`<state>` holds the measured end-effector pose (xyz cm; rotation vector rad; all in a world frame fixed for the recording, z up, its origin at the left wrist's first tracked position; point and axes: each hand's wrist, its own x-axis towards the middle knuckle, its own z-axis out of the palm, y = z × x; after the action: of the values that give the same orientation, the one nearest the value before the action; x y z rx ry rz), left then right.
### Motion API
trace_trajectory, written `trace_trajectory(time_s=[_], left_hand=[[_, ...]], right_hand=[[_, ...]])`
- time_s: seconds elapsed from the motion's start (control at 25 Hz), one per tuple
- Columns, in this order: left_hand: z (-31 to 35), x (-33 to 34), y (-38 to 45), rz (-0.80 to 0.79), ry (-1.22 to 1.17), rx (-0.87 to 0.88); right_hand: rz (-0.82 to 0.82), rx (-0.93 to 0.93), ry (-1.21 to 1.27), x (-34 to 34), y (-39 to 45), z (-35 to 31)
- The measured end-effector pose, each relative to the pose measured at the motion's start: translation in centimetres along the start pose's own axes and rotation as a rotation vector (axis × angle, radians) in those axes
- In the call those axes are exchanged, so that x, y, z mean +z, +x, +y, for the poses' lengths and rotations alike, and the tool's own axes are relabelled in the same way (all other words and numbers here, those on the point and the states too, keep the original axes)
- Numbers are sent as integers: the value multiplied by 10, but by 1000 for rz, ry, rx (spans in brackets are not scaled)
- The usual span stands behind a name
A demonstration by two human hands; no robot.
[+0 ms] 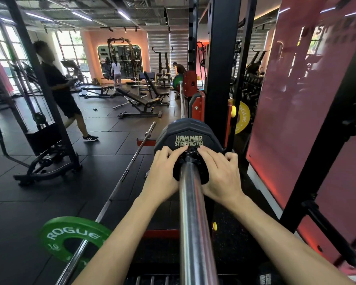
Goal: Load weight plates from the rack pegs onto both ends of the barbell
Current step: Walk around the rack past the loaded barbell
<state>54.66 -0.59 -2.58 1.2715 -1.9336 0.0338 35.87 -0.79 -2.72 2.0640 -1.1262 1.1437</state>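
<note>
Left hand (166,169) and right hand (220,173) are curling fingers around small black collar (190,159), hiding it, against black Hammer Strength plate (188,131) on chrome barbell sleeve (194,212).

A commercial gym: black rubber floor tiles (49,194) run beneath a black power rack upright (221,64) at twelve o'clock. Adjustable benches (141,99) stand at eleven o'clock, with a cable machine (119,56) before a lit wall mirror behind them. A green Rogue plate (74,233) sits on a floor bar (119,182) at eight o'clock; a yellow plate (243,117) hangs at one o'clock. Other people (64,89) train at ten o'clock, under exposed ceiling strip lights (81,16).
</note>
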Motion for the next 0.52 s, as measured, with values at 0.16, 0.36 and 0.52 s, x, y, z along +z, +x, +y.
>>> trace_trajectory(time_s=[0.16,0.36,0.52], left_hand=[[-3,1,1,27,2,9],[-1,3,-2,21,-34,-6],[1,-4,-10,-47,11,10]], right_hand=[[38,20,25,5,-6,-3],[-17,36,-17,1,-8,-4],[-170,60,-65,-13,-5,-10]])
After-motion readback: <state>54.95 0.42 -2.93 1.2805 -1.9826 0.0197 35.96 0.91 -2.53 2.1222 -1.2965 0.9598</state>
